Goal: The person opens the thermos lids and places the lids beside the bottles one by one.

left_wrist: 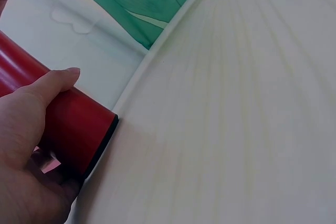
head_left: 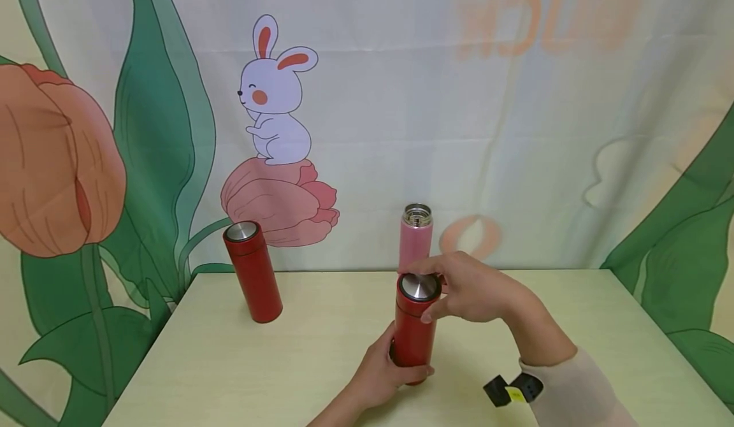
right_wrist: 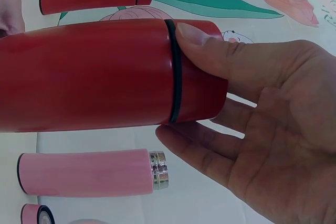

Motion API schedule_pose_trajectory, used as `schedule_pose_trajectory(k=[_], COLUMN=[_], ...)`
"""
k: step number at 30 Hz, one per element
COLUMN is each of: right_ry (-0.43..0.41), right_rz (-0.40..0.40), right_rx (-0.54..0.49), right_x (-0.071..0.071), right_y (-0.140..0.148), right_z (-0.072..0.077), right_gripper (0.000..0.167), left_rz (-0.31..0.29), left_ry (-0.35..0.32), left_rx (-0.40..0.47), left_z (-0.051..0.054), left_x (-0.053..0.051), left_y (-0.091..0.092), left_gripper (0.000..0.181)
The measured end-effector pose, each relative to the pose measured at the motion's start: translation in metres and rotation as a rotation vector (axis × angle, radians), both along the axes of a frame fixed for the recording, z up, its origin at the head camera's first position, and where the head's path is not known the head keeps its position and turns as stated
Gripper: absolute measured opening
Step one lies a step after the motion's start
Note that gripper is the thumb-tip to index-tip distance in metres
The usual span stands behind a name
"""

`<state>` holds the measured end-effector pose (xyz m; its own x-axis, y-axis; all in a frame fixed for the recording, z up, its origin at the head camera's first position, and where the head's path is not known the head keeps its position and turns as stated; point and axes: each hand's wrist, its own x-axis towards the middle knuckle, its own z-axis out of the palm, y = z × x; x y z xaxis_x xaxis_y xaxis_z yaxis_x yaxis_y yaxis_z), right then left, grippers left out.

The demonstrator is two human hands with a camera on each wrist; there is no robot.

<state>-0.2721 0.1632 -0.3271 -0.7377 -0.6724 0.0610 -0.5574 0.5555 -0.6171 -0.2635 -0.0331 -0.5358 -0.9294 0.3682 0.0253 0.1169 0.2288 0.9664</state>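
A red thermos flask (head_left: 414, 343) stands near the middle of the table. Low on its body, my left hand (head_left: 380, 376) holds it, with the thumb across the front, as the left wrist view also shows. Around its red lid (right_wrist: 207, 90), my right hand (right_wrist: 278, 98) grips with thumb and fingers. The lid sits on the flask above a dark ring, and its silver top (head_left: 420, 287) faces up in the head view. Behind stands a pink thermos flask (head_left: 415, 242) with its metal mouth uncovered. A pink lid (right_wrist: 31, 214) lies beside it in the right wrist view.
Another red thermos flask (head_left: 255, 277), lid on, stands toward the left of the pale table (head_left: 321, 344). A printed curtain (head_left: 367, 127) with a rabbit and tulips hangs at the table's back edge. A black device (head_left: 510, 390) is on the right wrist.
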Motion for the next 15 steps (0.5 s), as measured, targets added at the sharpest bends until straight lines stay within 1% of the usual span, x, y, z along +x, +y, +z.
schedule_pose_trajectory(k=[8,15], right_ry=[-0.031,-0.056], right_rz=[0.039,0.031], right_rx=[0.002,-0.019], right_x=[-0.0031,-0.0031], right_y=[-0.0005,0.0003], right_z=[0.0037,0.0005], right_gripper=[0.061,0.063], left_rz=[0.009,-0.003], left_ry=[0.014,0.012], left_rx=[0.0,0.015], left_z=[0.0,0.0], left_x=[-0.0002,-0.0004], left_y=[-0.0018,-0.0021], left_gripper=[0.07,0.069])
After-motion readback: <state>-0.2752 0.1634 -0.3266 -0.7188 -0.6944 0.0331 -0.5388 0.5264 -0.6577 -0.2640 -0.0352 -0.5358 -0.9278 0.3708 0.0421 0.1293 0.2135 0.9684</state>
